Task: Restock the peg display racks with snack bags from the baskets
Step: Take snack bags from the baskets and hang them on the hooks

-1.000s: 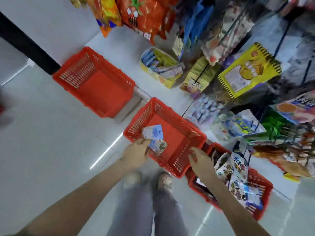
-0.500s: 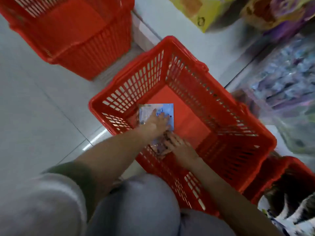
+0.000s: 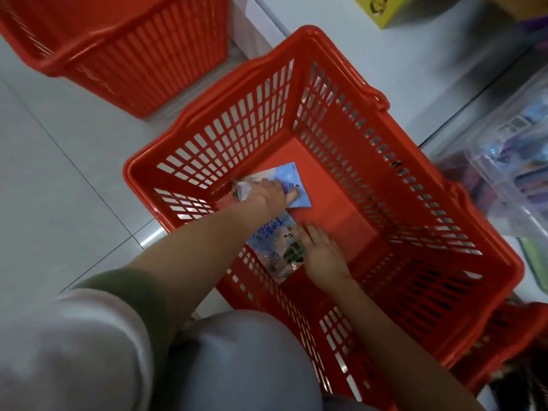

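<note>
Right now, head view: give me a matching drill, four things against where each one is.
Things:
1. left hand
2. right hand
3. far basket
4. yellow box

Places:
a. top left of view, on the floor
b. rests on the blue bag
c. top edge, on the white ledge
d. rests on the printed bag

Pairs: 1-b, 2-d, 3-a, 4-c
</note>
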A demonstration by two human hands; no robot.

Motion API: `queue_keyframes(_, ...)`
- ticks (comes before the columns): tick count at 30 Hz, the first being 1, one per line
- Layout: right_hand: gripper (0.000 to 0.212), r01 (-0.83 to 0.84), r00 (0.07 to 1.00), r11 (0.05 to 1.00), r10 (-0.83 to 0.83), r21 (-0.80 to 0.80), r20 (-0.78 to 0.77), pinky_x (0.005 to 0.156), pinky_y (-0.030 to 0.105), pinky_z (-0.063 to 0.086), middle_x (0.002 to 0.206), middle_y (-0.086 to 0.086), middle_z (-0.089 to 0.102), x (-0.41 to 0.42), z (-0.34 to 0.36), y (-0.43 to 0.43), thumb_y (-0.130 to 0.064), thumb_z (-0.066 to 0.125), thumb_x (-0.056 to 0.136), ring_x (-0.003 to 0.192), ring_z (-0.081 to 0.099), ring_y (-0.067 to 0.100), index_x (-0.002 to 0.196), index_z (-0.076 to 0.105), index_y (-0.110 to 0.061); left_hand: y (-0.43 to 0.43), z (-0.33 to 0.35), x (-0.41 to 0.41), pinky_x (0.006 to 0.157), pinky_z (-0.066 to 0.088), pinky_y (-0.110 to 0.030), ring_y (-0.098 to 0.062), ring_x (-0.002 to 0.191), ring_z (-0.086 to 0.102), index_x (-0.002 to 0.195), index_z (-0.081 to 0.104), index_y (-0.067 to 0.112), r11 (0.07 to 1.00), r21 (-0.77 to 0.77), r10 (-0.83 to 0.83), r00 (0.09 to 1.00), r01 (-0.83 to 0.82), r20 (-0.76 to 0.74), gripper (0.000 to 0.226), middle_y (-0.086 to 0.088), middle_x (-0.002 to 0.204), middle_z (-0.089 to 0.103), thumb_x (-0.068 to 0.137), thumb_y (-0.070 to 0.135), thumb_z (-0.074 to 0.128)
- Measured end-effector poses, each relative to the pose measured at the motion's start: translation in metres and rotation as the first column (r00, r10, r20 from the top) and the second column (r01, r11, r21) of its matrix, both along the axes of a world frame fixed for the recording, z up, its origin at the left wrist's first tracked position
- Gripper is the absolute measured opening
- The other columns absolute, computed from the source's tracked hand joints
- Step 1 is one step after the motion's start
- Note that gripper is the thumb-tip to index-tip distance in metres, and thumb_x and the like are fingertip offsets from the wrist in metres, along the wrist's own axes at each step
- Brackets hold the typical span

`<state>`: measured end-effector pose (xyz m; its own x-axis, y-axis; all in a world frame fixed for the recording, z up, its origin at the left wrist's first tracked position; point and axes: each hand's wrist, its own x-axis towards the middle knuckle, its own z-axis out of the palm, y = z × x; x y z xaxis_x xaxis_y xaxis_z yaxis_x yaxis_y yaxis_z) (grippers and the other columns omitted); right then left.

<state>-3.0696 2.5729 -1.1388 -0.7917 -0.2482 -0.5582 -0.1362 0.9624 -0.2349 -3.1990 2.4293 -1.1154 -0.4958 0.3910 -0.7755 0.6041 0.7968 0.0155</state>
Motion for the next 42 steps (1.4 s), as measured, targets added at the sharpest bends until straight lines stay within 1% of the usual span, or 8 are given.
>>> queue_keyframes(3,0.063,-0.165,0.986,0.986,0.165,0.012,-0.034,0.103,0.047,0.040,0.142,0.011,0.049,-0.012,-0.001,-0.020,-0.035,0.034,0.081,0.129,0.048,0.029,0.141,0.044,-0.017,-0.006,0.036,-0.019,0.077,0.044,-0.038,-0.035,0.113,0.057,0.144,0.025,0.008,0.886,0.242,0.399,0.916,-0.394,0.030,0.052,-0.018,0.131,0.053,0.096,0.006,0.045)
queue_keyframes(7,0.075,-0.477,0.877,0.875,0.480,0.083,-0.024,0.099,0.060,0.040,0.143,0.004,0.050,-0.025,-0.017,-0.038,-0.053,0.066,0.066,0.132,0.046,0.028,0.136,0.051,-0.031,-0.045,0.079,-0.037,0.071,0.041,-0.028,-0.030,0.103,0.060,0.129,0.048,0.009,0.445,0.490,0.800,0.579,-0.750,0.158,0.039,-0.014,0.115,0.061,0.090,0.007,0.049)
queue_keyframes(10,0.077,-0.419,0.907,0.897,0.420,0.140,0.020,0.090,0.061,0.044,0.137,0.003,0.056,-0.028,-0.023,-0.040,-0.053,0.078,0.055,0.126,0.052,0.030,0.127,0.061,-0.031,-0.076,0.098,-0.033,0.058,0.043,-0.026,-0.024,0.082,0.059,0.115,0.058,0.011,0.176,0.522,0.872,0.378,-0.835,0.311,0.031,-0.009,0.095,0.063,0.087,0.008,0.047)
queue_keyframes(13,0.047,-0.237,0.963,0.967,0.246,0.093,-0.105,0.086,0.056,0.048,0.116,0.013,0.064,-0.034,-0.024,-0.033,-0.043,0.056,0.073,0.113,0.059,0.036,0.110,0.068,-0.016,-0.091,0.106,-0.027,0.084,0.053,-0.037,-0.027,0.093,0.065,0.108,0.065,0.015,-0.047,0.531,0.878,0.219,-0.846,0.426,0.036,-0.007,0.101,0.070,0.076,0.031,0.058)
queue_keyframes(20,0.057,0.122,0.984,0.986,-0.106,0.110,-0.140,0.093,0.041,0.041,0.141,0.005,0.038,-0.071,-0.027,-0.018,-0.016,0.057,0.091,0.121,0.039,0.027,0.143,0.034,-0.014,-0.091,0.100,-0.016,0.071,0.036,-0.026,-0.026,0.101,0.060,0.114,0.061,0.012,0.126,0.593,0.892,0.353,-0.795,0.284,0.025,-0.009,0.107,0.067,0.095,0.019,0.046)
queue_keyframes(28,0.015,0.029,0.995,0.994,-0.019,0.107,-0.099,0.081,0.036,0.031,0.107,0.008,0.056,-0.076,0.004,-0.020,-0.005,0.050,0.090,0.105,0.045,0.027,0.104,0.054,-0.012,-0.106,0.123,-0.002,0.091,0.046,-0.034,-0.027,0.108,0.060,0.121,0.060,0.014,0.012,0.546,0.840,0.304,-0.838,0.449,0.028,-0.008,0.117,0.066,0.100,0.027,0.047)
queue_keyframes(37,0.041,-0.226,0.940,0.953,0.160,-0.200,-0.302,0.064,0.032,0.028,0.075,0.000,0.055,-0.066,0.298,-0.010,-0.003,0.049,0.066,0.074,0.047,0.024,0.101,0.059,-0.020,-0.115,0.335,0.016,0.095,0.049,-0.045,-0.024,0.104,0.066,0.107,0.064,0.025,-0.190,0.479,0.729,0.204,-0.857,0.653,0.028,-0.004,0.111,0.070,0.096,0.045,0.048)
queue_keyframes(42,0.014,-0.203,0.871,0.893,-0.022,-0.402,-0.490,0.080,0.032,0.023,0.081,-0.011,0.055,-0.062,0.529,-0.027,-0.027,0.043,0.091,0.084,0.049,0.014,0.090,0.058,-0.025,-0.097,0.512,0.014,0.082,0.052,-0.019,-0.001,0.088,0.066,0.103,0.064,0.020,-0.182,0.439,0.517,0.294,-0.880,0.804,0.020,0.010,0.097,0.071,0.101,0.021,0.045)
